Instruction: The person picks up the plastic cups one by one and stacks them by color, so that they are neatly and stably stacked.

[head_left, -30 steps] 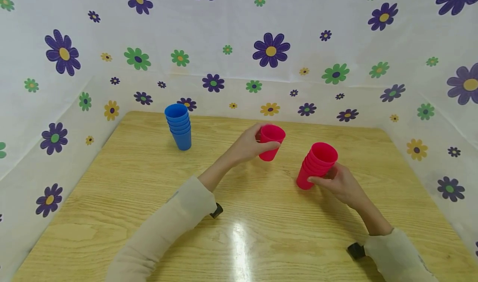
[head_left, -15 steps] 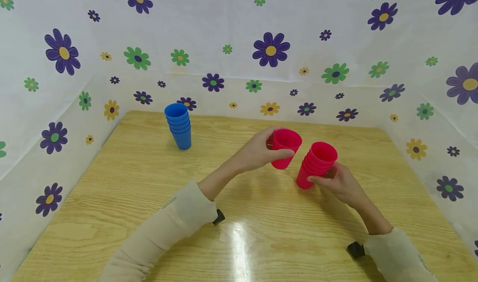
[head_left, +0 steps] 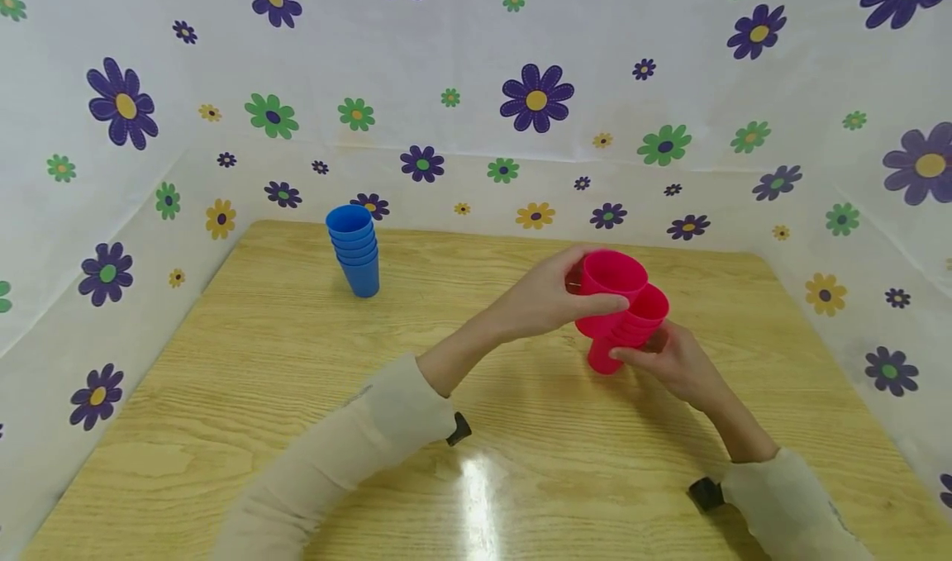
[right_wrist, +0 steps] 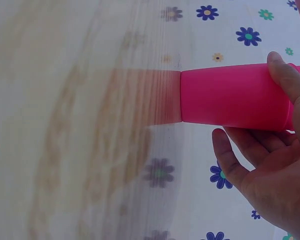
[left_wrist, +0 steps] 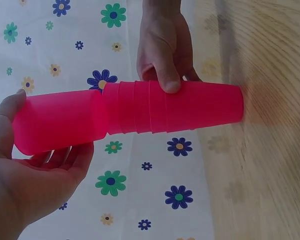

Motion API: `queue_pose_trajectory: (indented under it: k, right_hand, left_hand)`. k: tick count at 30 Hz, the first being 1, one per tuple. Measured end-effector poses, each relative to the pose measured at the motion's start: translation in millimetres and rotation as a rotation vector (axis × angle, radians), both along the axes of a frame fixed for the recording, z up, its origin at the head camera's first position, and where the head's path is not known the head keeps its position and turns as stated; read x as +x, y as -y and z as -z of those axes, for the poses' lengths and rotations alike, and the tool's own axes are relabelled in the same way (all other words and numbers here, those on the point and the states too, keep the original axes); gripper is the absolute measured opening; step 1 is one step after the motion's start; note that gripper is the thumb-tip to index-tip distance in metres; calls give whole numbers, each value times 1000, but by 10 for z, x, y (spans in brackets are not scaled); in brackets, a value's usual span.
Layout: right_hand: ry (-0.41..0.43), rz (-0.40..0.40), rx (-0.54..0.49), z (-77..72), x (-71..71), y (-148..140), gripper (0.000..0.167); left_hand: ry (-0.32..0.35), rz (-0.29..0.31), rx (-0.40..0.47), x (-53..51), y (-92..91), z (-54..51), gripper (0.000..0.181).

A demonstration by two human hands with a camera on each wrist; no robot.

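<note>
My left hand (head_left: 546,297) grips a single red cup (head_left: 611,273) between thumb and fingers, raised off the table. It overlaps the upper left of a stack of nested red cups (head_left: 606,356) in the head view. My right hand (head_left: 684,367) holds that stack from its right side, thumb across the front. The left wrist view has the single cup (left_wrist: 60,122) right at the rim of the stack (left_wrist: 205,105); whether they touch I cannot tell. The right wrist view shows the stack's base (right_wrist: 225,97) standing on the table.
A stack of nested blue cups (head_left: 360,255) stands upright at the back left of the wooden table (head_left: 223,379). White cloth (head_left: 416,57) with printed flowers rises behind the table and on both sides.
My left hand has carried the single red cup rightward, from apart to over the edge of the red stack. The right hand and its stack have stayed nearly still.
</note>
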State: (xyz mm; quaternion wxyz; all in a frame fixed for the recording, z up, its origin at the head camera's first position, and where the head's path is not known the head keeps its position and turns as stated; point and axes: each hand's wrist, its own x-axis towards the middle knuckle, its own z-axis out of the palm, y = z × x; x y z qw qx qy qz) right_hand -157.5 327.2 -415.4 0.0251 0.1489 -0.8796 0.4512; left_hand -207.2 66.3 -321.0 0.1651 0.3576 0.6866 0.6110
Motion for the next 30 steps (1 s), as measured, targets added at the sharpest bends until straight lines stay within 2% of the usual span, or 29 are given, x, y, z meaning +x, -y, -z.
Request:
queue_pose_trajectory:
  k: [10, 17, 20, 23, 30]
  right_hand:
    - [-2, -24, -25, 9, -17, -11, 46]
    - [-5, -62, -104, 27, -26, -17, 53]
    - [-10, -60, -88, 22, -23, -17, 51]
    - [-6, -39, -46, 19, -17, -20, 48]
    - [9, 1, -3, 15, -5, -6, 48]
  left_hand:
    - [-39, 61, 33, 32, -302, -143, 60]
    - [-35, 53, 21, 46, -458, -238, 61]
    - [-39, 43, 25, 27, -506, -267, 62]
    - [-46, 35, 49, -14, -544, -263, 62]
    - [-20, 4, 72, -127, -575, -178, 64]
